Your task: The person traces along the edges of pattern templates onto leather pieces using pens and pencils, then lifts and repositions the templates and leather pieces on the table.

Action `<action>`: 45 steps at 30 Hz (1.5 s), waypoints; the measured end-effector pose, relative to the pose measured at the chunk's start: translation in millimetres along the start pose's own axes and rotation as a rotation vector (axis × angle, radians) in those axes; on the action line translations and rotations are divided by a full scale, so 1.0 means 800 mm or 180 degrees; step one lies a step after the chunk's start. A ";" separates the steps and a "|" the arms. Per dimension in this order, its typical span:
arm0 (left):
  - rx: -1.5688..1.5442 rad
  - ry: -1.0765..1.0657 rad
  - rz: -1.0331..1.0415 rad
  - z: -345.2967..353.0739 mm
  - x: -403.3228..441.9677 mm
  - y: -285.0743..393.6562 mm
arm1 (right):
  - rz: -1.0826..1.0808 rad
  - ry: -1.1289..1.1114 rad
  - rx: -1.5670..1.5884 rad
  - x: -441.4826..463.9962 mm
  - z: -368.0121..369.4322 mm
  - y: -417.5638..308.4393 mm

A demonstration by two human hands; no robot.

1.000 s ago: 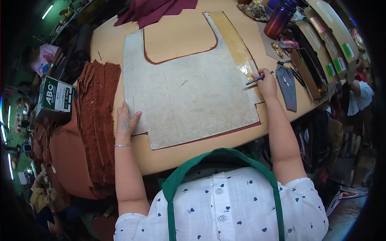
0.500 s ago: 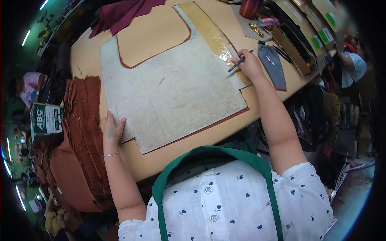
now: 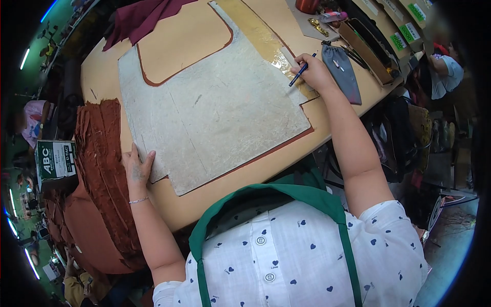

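Observation:
A large grey-white pattern panel with a U-shaped cutout lies flat on the table. Reddish-brown leather shows as a thin border under its near edge and round the cutout. My left hand rests on the panel's left edge, thumb and fingers apart. At the panel's right side, my right hand grips a dark blue pen, its tip down by the panel's surface. Clear yellowish tape covers the panel's right arm, running up to the right hand.
Stacked brown leather and a green-white ABC box stand left. Maroon material lies at the back. A grey pouch, a cardboard tray and a red cup are at right. Other people sit beyond both sides.
The whole view has shifted slightly. My right hand has tilted the pen a little more upright, with its tip still near the panel's right side. My left hand stays at the left edge.

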State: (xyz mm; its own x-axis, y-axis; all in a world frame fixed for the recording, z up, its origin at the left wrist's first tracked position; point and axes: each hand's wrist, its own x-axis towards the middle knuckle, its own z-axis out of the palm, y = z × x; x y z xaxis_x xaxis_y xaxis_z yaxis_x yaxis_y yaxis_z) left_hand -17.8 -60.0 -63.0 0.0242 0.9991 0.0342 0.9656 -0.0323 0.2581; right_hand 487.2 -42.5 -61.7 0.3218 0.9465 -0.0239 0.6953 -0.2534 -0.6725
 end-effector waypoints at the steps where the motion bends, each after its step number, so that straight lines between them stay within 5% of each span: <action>1: 0.0009 0.0019 0.0041 0.001 0.000 -0.002 | -0.0097 0.0045 0.0044 0.001 0.003 0.006; 12: -0.0180 0.0126 0.0181 -0.011 -0.007 0.012 | -0.0743 -0.0026 -0.0154 0.016 0.005 0.037; 45: -0.1207 0.0280 -0.0353 -0.008 -0.011 0.009 | -0.0457 -0.0143 0.0241 0.010 0.006 0.037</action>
State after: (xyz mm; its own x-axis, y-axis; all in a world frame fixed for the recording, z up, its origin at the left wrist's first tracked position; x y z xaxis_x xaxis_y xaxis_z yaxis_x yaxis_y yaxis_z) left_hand -12.6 -69.2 -55.1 -0.1129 0.9915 0.0642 0.7967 0.0517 0.6022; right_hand 507.2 -41.8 -85.3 0.1922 0.9803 0.0446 0.6810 -0.1006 -0.7253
